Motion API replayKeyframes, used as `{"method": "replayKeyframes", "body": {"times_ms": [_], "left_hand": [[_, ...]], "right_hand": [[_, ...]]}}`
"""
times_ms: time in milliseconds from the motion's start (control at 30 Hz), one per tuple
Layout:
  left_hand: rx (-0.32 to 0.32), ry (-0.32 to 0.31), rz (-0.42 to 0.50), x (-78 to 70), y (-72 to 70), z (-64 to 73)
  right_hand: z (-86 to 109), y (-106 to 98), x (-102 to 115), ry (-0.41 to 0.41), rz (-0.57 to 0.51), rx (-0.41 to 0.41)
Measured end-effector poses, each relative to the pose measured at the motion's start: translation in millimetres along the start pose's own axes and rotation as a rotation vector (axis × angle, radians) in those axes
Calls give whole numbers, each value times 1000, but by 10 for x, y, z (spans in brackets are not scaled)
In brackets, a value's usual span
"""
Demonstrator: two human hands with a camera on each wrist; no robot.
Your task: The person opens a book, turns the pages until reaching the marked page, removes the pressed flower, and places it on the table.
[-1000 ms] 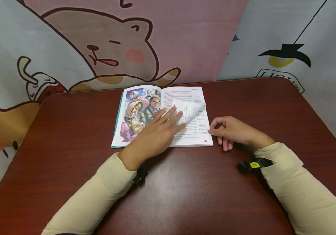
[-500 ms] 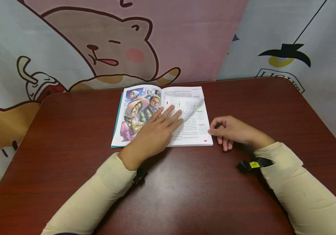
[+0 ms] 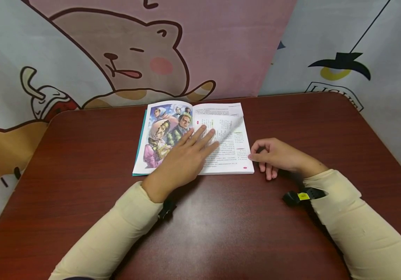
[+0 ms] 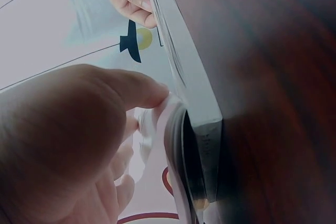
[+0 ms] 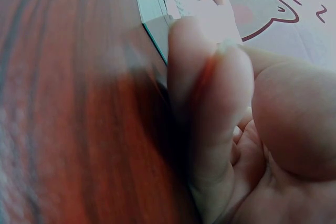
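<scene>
An open book (image 3: 226, 159) lies on the table, a painted picture of people on its left page and printed text on its right. My left hand (image 3: 183, 159) rests across it with fingers straight and spread, over a turned-back flap of page (image 3: 223, 126) whose crease slants down toward the thumb. In the left wrist view, the left thumb (image 4: 142, 90) reaches the page edges near the spine. Beside the lower right edge, my right hand (image 3: 277, 155) has thumb and index finger together, pinching at the book's edge; its other fingers curl loosely below.
The dark red-brown wooden table (image 3: 204, 233) has rounded far corners. Behind its far edge stands a backdrop (image 3: 221, 50) printed with cartoon animals. Each wrist wears a black strap device, the right one (image 3: 293, 198) with a yellow label.
The flap has been folded farther over toward the spine and flattened, its printed side showing more. My left fingers have shifted slightly left; the right hand has stayed put.
</scene>
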State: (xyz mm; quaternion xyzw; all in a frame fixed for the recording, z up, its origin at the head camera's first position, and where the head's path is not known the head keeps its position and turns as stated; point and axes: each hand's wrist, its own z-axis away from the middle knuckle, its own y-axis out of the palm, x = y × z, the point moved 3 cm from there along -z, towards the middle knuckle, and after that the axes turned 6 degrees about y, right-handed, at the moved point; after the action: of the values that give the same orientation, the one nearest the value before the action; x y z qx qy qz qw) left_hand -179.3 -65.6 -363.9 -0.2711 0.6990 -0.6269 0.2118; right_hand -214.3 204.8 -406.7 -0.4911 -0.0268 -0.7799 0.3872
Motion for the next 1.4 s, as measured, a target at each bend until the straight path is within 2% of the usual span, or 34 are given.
{"method": "replayKeyframes", "body": {"times_ms": [267,833,1167,1400], "left_hand": [[-24,-3,-2,7,-10,1],[-19,-6,-37,22,-5,22],[-46,-38,-104,34,21,35],[-62,-88,-125,34,16,42]], "right_hand": [[-4,-3,-6,-1,-10,5],[-8,-1,-7,1,3,3],[-2,3,0,3,-1,-3],[-4,3,3,1,5,-5]]}}
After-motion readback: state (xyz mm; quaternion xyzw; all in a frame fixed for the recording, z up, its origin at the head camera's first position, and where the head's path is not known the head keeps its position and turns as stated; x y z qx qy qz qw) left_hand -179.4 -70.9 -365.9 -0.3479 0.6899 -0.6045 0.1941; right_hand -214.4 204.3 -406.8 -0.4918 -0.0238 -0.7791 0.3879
